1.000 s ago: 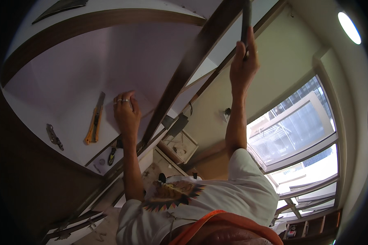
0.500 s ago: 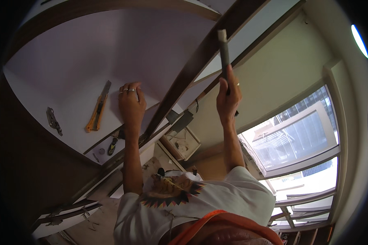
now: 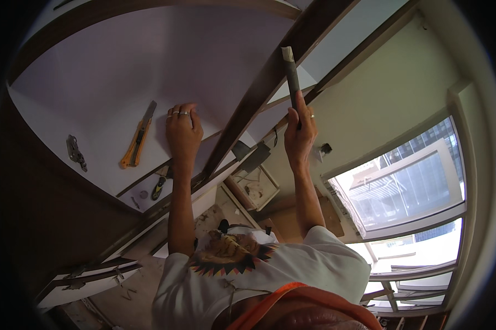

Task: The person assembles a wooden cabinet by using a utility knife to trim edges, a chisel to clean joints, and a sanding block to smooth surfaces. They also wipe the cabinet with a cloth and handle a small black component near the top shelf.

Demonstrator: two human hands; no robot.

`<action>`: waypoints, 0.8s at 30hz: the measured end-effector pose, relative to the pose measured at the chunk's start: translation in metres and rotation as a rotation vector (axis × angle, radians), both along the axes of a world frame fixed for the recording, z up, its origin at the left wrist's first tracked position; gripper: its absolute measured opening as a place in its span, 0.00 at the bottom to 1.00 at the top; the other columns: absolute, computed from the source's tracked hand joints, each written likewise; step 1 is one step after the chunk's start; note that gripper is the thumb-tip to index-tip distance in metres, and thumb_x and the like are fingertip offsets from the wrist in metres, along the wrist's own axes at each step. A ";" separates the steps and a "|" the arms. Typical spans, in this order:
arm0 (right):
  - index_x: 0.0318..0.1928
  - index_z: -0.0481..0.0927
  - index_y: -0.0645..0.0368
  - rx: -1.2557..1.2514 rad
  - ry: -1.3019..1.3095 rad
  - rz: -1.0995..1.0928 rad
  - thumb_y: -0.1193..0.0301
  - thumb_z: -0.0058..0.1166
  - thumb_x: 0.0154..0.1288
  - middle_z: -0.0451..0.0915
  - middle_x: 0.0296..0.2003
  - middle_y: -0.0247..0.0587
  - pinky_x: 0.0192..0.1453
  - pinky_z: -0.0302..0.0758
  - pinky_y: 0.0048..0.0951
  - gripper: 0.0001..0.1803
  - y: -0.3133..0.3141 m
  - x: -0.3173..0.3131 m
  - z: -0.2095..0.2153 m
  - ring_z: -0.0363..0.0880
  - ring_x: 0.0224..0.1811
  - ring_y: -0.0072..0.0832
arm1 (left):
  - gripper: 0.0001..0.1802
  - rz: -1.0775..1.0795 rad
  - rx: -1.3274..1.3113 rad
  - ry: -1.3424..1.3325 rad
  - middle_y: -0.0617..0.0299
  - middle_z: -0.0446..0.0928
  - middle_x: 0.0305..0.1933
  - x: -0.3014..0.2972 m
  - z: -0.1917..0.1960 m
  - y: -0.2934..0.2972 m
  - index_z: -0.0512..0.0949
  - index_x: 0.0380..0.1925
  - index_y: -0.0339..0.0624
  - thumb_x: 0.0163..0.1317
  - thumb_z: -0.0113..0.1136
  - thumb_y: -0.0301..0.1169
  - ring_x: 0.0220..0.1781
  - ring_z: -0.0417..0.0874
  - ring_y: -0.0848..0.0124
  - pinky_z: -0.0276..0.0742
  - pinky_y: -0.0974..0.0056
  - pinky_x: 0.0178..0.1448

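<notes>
Two hands show in the head view, both raised. One, the left hand (image 3: 183,135), lies flat on a single white panel (image 3: 110,77), its fingers (image 3: 179,113) pressed side by side against the surface, with rings on two of them. One yellow utility knife (image 3: 137,144) rests on the panel just beside those fingers on their outer side, not touching them. One small metal hinge piece (image 3: 75,153) lies farther out past the knife, well apart from the hand. One other small tool with a yellow-and-black handle (image 3: 160,187) sits below the wrist, near the panel's lower edge.

The right hand (image 3: 300,135) is curled around one dark, slim rolled strip (image 3: 291,82), fingers (image 3: 308,118) wrapped tight about its lower part; its pale end sticks up above the fingertips. One dark wooden rail (image 3: 259,93) runs between the two hands.
</notes>
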State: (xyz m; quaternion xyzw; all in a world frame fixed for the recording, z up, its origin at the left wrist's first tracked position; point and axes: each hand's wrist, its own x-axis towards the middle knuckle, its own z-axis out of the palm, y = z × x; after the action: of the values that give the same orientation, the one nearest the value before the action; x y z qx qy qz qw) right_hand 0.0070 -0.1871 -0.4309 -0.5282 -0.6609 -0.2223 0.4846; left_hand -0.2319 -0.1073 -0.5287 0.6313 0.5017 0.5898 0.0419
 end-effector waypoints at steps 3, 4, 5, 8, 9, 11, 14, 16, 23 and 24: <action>0.69 0.78 0.55 0.089 -0.052 0.023 0.78 0.57 0.75 0.76 0.32 0.39 0.39 0.73 0.30 0.24 0.018 -0.007 0.040 0.73 0.32 0.26 | 0.07 0.008 0.058 0.026 0.52 0.84 0.43 -0.003 -0.003 0.001 0.83 0.41 0.37 0.68 0.58 0.24 0.49 0.84 0.53 0.80 0.51 0.53; 0.71 0.76 0.54 0.085 -0.021 0.016 0.78 0.56 0.75 0.77 0.34 0.39 0.40 0.73 0.28 0.25 0.021 -0.012 0.055 0.73 0.34 0.25 | 0.07 0.003 0.041 0.028 0.52 0.84 0.43 -0.001 -0.003 -0.001 0.83 0.41 0.37 0.68 0.58 0.24 0.49 0.84 0.53 0.80 0.51 0.53; 0.71 0.76 0.54 0.132 -0.009 0.027 0.79 0.56 0.75 0.78 0.35 0.39 0.40 0.73 0.28 0.26 0.029 -0.009 0.064 0.73 0.34 0.25 | 0.07 0.007 0.031 0.024 0.52 0.84 0.43 -0.004 0.000 0.000 0.83 0.41 0.37 0.68 0.58 0.24 0.49 0.84 0.53 0.80 0.51 0.52; 0.70 0.77 0.55 0.159 0.076 0.067 0.80 0.56 0.75 0.80 0.36 0.38 0.42 0.74 0.27 0.25 0.019 -0.013 0.059 0.74 0.35 0.25 | 0.07 0.016 0.044 0.014 0.52 0.84 0.42 -0.005 0.000 -0.003 0.84 0.42 0.37 0.68 0.58 0.25 0.48 0.84 0.53 0.80 0.51 0.52; 0.70 0.77 0.56 0.144 0.053 0.079 0.80 0.56 0.75 0.80 0.36 0.39 0.42 0.74 0.27 0.25 0.014 -0.007 0.039 0.74 0.35 0.25 | 0.07 0.022 0.066 -0.001 0.52 0.84 0.42 -0.004 0.002 0.000 0.84 0.42 0.37 0.68 0.59 0.25 0.48 0.84 0.53 0.81 0.51 0.52; 0.69 0.78 0.50 0.096 -0.005 0.068 0.83 0.55 0.71 0.74 0.30 0.41 0.37 0.75 0.29 0.28 0.008 -0.005 0.007 0.73 0.29 0.28 | 0.07 0.006 0.052 0.000 0.52 0.84 0.42 0.001 0.000 0.001 0.84 0.42 0.37 0.68 0.58 0.25 0.48 0.84 0.53 0.81 0.51 0.52; 0.69 0.78 0.53 0.153 0.004 0.037 0.82 0.56 0.72 0.75 0.31 0.42 0.40 0.76 0.30 0.27 0.019 0.006 0.016 0.74 0.31 0.30 | 0.08 -0.015 0.044 0.018 0.51 0.84 0.43 0.002 -0.001 0.004 0.83 0.43 0.37 0.69 0.57 0.25 0.49 0.84 0.52 0.80 0.51 0.53; 0.69 0.77 0.57 0.313 0.061 0.073 0.81 0.56 0.73 0.81 0.41 0.45 0.46 0.77 0.31 0.25 0.027 0.008 0.047 0.79 0.38 0.32 | 0.08 -0.021 -0.012 0.054 0.51 0.84 0.46 -0.003 0.001 -0.001 0.83 0.43 0.37 0.71 0.56 0.26 0.52 0.84 0.53 0.80 0.52 0.55; 0.71 0.77 0.48 0.050 0.125 0.042 0.73 0.56 0.77 0.83 0.40 0.34 0.33 0.71 0.21 0.24 0.037 0.068 0.062 0.73 0.30 0.15 | 0.10 0.040 0.057 0.103 0.49 0.84 0.46 0.000 -0.009 0.003 0.84 0.45 0.38 0.71 0.56 0.28 0.50 0.85 0.51 0.80 0.51 0.55; 0.69 0.78 0.47 -0.127 0.137 0.007 0.72 0.57 0.77 0.84 0.41 0.37 0.35 0.73 0.24 0.23 0.039 0.070 0.060 0.76 0.31 0.18 | 0.10 0.052 0.057 0.129 0.49 0.84 0.46 0.000 -0.008 0.003 0.85 0.45 0.38 0.71 0.57 0.29 0.49 0.85 0.51 0.81 0.52 0.54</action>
State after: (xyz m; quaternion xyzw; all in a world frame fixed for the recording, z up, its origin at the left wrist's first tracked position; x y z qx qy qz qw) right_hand 0.0767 -0.1476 -0.3709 -0.5696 -0.6408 -0.1415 0.4950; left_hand -0.2319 -0.1044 -0.5372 0.6558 0.5027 0.5627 -0.0236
